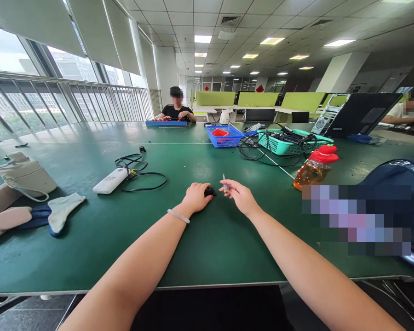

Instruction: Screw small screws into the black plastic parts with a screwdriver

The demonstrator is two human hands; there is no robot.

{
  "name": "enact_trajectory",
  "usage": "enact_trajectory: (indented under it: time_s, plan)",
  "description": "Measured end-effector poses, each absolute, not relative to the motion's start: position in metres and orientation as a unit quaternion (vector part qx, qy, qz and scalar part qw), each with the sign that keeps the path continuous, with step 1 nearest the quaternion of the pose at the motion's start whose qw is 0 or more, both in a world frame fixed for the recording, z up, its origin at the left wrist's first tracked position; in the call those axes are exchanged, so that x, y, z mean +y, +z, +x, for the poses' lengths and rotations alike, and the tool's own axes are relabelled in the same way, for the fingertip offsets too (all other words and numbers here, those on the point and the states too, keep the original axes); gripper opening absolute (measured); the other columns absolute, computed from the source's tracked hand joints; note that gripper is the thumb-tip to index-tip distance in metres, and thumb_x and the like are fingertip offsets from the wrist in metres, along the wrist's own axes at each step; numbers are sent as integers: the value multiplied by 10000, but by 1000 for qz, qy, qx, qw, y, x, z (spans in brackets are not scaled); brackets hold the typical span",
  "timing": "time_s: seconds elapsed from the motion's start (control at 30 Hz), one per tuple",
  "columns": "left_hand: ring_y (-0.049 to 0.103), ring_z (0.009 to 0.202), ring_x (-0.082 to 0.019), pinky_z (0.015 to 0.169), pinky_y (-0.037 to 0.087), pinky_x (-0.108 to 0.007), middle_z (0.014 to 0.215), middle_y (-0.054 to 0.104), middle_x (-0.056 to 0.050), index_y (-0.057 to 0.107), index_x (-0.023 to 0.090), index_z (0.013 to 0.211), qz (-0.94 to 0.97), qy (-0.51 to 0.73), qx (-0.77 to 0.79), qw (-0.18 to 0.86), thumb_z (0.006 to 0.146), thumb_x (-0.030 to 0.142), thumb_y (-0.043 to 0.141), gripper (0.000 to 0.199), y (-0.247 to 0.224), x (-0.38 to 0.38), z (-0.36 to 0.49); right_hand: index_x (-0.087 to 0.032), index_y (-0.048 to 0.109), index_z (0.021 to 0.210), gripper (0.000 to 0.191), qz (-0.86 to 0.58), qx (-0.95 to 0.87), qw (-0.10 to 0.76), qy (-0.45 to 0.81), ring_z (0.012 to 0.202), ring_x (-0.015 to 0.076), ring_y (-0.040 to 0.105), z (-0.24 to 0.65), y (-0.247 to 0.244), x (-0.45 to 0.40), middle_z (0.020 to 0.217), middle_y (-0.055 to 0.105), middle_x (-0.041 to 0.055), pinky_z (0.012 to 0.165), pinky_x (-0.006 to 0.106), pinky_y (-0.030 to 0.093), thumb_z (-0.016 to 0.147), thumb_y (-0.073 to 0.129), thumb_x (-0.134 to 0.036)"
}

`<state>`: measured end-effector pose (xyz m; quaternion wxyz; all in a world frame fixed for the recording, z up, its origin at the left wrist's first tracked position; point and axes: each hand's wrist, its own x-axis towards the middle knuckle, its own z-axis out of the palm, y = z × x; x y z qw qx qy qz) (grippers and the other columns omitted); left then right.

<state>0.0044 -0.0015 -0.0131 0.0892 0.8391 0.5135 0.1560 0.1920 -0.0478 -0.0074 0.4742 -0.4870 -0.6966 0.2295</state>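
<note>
On the green table [207,248], near its middle, my left hand [197,197] is closed round a small black object [210,190] that rests on the surface. A pale bangle circles that wrist. Just to the right, my right hand [237,193] pinches a thin, light-coloured stick-like tool [225,184], held upright with its tip up. The two hands are close together but apart. What exactly the black object is cannot be made out, as my left fingers cover part of it.
Left lie a white power bank [111,181] with a black cable, and a beige bag [27,172]. Beyond are a blue basket [225,138] and a green basket [283,146] with cables. Right stands a red-capped bottle [313,170]. A person [176,108] sits opposite.
</note>
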Motion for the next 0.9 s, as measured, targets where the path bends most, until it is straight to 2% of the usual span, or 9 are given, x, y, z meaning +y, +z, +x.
enact_trajectory:
  time_s: [0.1,0.2,0.33,0.47,0.9]
  plan:
    - [439,1280,-278,1068,368,-424,1293,603,-76,507,253,1318,841,157,510,91,848,378,571,490,-12,-3,4,-227,630,1040,257,-479,-732,465,134,789,175,637,194,-6,-50,891,715,32,764,324,488,803,529,-223]
    - [453,1272,-267,1068,374,-408,1273,618,-72,519,254,1311,842,161,507,94,849,352,571,475,-10,-4,4,-235,649,944,143,-474,-760,444,19,717,182,594,189,-3,-56,760,682,15,768,340,453,845,549,-263]
    - [475,1260,-245,1064,386,-379,1252,636,-53,541,271,1291,842,167,503,102,866,339,548,431,-9,-5,4,-227,622,879,145,-434,-773,460,-50,607,161,522,179,2,-66,669,632,-1,733,321,426,906,491,-283]
    - [491,1251,-241,1057,397,-366,1254,637,-52,541,264,1293,840,170,504,109,858,347,563,443,-8,-6,5,-233,584,825,107,-429,-779,455,-47,618,177,505,175,3,-72,593,564,-9,720,316,430,878,494,-252]
    - [540,1185,-246,1008,438,-358,1170,667,-37,604,281,1179,839,176,501,116,856,363,563,336,-9,-4,4,-243,573,798,110,-438,-795,419,-24,650,193,518,175,4,-72,558,521,-11,706,315,436,837,478,-204]
